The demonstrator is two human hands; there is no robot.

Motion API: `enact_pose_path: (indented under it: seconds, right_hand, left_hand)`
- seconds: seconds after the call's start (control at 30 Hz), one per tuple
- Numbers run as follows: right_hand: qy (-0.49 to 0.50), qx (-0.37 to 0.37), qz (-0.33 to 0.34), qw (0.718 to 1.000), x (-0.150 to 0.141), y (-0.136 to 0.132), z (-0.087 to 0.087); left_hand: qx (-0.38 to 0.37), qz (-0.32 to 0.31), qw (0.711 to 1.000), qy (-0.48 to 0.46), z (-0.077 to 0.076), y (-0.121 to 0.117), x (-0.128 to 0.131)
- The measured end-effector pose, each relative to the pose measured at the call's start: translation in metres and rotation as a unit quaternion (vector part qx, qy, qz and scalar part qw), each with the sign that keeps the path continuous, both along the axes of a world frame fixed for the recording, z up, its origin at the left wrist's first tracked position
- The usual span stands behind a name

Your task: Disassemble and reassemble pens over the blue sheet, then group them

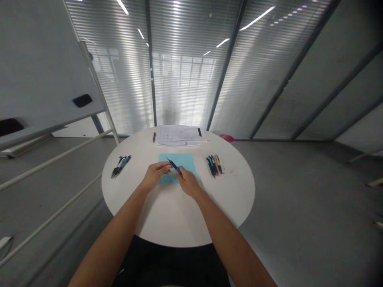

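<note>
Now a black-and-blue pen [174, 165] sits pinched between the fingertips of the left hand [154, 176] and right hand [188, 182], above a light blue sheet [167, 160], with open white tabletop [170, 217] reaching the round edge.

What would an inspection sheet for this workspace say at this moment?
Surface: round white table.
Job's things: blue-and-black pen, above a light blue paper sheet.
Clutter: left pen bundle, right pen bundle, papers, lone black pen, pink object beyond the far rim.
Grippers: bare left hand and right hand, both on the pen.
Cables: nothing seen.
Surroundings: whiteboard, window blinds, grey floor.
</note>
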State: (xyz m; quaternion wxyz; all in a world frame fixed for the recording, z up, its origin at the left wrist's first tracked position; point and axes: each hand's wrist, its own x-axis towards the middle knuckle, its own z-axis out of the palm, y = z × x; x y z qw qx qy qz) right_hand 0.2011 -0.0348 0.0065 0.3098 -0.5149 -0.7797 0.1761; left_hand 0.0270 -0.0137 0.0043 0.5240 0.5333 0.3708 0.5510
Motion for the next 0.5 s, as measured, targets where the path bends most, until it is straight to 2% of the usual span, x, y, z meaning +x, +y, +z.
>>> enact_pose_path:
  seconds: [0.07,0.13,0.23,0.3,0.4,0.5]
  right_hand:
    - [0.022,-0.003,-0.005,1.000,0.000,0.001,-0.001]
    - [0.034,-0.003,-0.012,0.999,0.002,0.002,-0.002]
    - [0.029,0.011,-0.030,0.999,0.006,0.005,-0.003]
    - [0.015,0.024,-0.055,0.998,0.010,0.008,-0.004]
    - [-0.008,0.040,-0.099,0.994,0.014,0.013,-0.007]
    - [-0.026,0.048,-0.129,0.990,0.017,0.016,-0.009]
  left_hand:
    - [0.020,0.034,0.999,0.026,0.001,0.001,-0.004]
    - [0.041,0.095,0.992,0.068,0.002,0.003,-0.012]
    - [0.065,0.201,0.968,0.139,-0.002,0.009,-0.026]
    - [0.061,0.249,0.948,0.188,-0.007,0.013,-0.034]
    - [0.051,0.268,0.923,0.272,-0.013,0.016,-0.039]
    - [0.085,0.237,0.905,0.342,-0.015,0.014,-0.035]
